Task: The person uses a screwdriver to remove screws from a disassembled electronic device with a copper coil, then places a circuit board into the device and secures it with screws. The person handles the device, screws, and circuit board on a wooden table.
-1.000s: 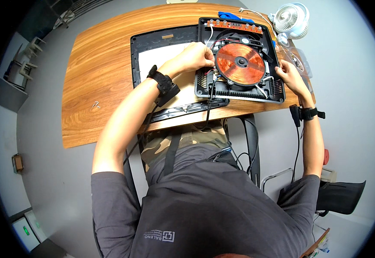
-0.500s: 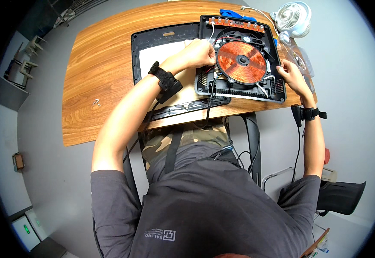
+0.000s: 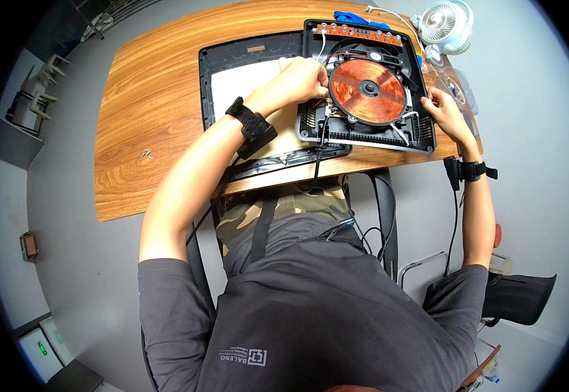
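Note:
An opened induction cooker's black base sits on the table, its round copper coil facing up. At the coil's left edge, my left hand is closed, with the fingertips tucked down among the wires; what they pinch is hidden. My right hand grips the base's right rim, thumb and fingers curled at its edge. Along the far side of the base runs an orange circuit board. Partly under the base and my left forearm lies the cooker's black-framed top cover, with a pale panel inside.
The wooden table holds a few small screws on the left. A white fan, blue cloth and clear plastic containers are at the far right. A black cable hangs over the near edge.
The base with its coil has shifted slightly to the right, and my right hand has moved along with it. My left hand stays at the coil's left edge.

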